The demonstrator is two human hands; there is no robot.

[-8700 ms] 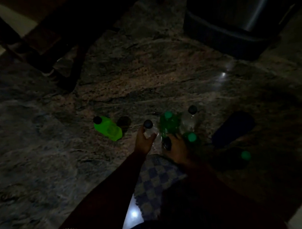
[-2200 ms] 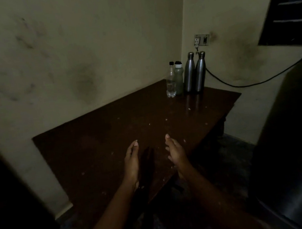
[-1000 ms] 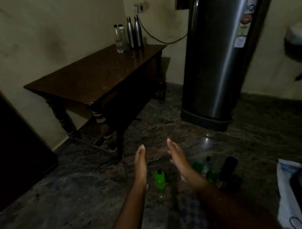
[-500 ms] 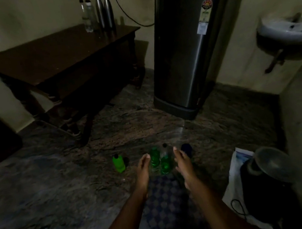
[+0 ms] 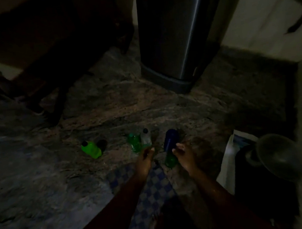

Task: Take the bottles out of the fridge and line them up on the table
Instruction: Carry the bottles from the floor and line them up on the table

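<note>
At lower centre the left hand [image 5: 145,161] and right hand [image 5: 184,157] hung half-open, empty; in such gloom, a grab might topple the tall dark-blue bottle [image 5: 170,138] just beyond them.

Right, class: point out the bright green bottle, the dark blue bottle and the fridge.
bright green bottle [image 5: 92,151], head view, its body.
dark blue bottle [image 5: 170,140], head view, its side.
fridge [image 5: 172,34], head view, its steel front.

Dim home room: steel fridge [image 5: 179,30] on stone floor [image 5: 38,167].
</note>
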